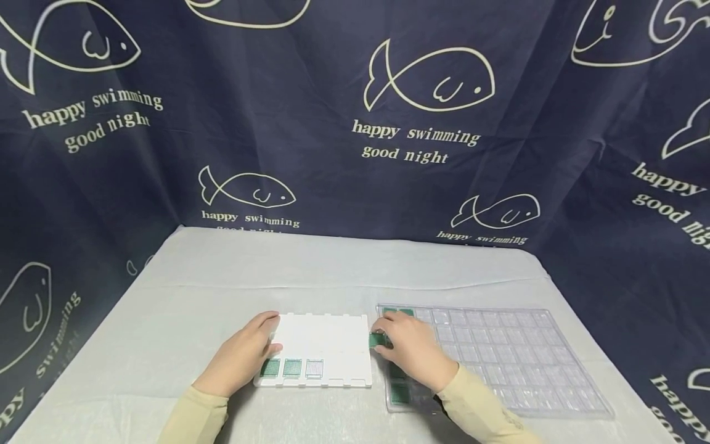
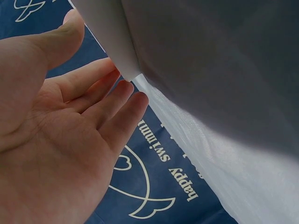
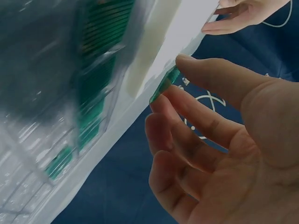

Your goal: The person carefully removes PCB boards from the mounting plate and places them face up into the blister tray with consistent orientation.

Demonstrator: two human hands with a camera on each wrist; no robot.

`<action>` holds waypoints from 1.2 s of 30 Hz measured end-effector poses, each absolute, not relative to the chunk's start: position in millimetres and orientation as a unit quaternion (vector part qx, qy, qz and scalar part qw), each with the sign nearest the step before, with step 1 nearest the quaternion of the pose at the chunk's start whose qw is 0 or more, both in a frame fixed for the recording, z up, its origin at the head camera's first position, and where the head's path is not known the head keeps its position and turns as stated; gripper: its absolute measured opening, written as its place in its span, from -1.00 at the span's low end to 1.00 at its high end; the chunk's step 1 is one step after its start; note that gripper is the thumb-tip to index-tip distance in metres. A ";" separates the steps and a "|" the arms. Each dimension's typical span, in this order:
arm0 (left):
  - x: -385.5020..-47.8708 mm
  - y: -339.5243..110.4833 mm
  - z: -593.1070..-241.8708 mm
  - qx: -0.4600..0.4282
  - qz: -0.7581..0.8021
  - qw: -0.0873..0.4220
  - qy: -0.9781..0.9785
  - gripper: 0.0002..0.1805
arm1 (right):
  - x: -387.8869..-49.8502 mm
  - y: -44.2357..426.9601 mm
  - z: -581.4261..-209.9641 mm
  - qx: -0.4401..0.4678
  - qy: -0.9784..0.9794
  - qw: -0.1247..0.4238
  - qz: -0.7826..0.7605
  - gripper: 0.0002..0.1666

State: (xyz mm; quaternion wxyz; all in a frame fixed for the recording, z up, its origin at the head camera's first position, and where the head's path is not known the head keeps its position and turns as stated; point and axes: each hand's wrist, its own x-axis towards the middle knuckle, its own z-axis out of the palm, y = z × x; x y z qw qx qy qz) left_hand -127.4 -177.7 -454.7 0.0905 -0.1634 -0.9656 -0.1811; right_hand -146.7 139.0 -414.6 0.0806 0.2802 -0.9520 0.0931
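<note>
My left hand [image 1: 238, 357] rests against the left edge of a flat white board [image 1: 327, 336]. Its fingers are nearly straight in the left wrist view, tips touching the board's side. Along the board's front row lie two green perforated circuit boards [image 1: 292, 368] and a paler, whitish one [image 1: 314, 369] with a similar grid. Just off the board's right edge, my right hand [image 1: 416, 348] pinches a small green circuit board [image 3: 166, 85] between thumb and fingertips. Beneath that hand is the left column of a clear compartment tray [image 1: 578, 361]; more green circuit boards [image 1: 399, 393] lie there.
The clear tray's many compartments spread to the right over the white-covered table [image 1: 310, 259]. A dark blue curtain [image 1: 322, 111] with fish drawings hangs behind and along both sides. A narrow gap separates the white board from the tray.
</note>
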 end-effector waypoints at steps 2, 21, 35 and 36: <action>-127.4 -177.8 -454.6 -0.164 -0.181 0.091 -0.965 -0.37 | -147.2 142.3 -415.0 0.274 -0.954 0.079 0.097 -0.66; -126.7 -178.1 -451.0 -0.167 -0.184 0.081 -0.965 -0.39 | -154.5 167.2 -418.0 0.206 -0.970 0.076 0.103 -0.66; -127.0 -178.4 -451.4 -0.167 -0.181 0.084 -0.965 -0.39 | -168.3 185.0 -425.1 0.200 -0.972 0.072 0.103 -0.65; -126.9 -178.3 -451.3 -0.167 -0.181 0.083 -0.966 -0.39 | -169.0 186.0 -425.6 0.198 -0.972 0.069 0.104 -0.66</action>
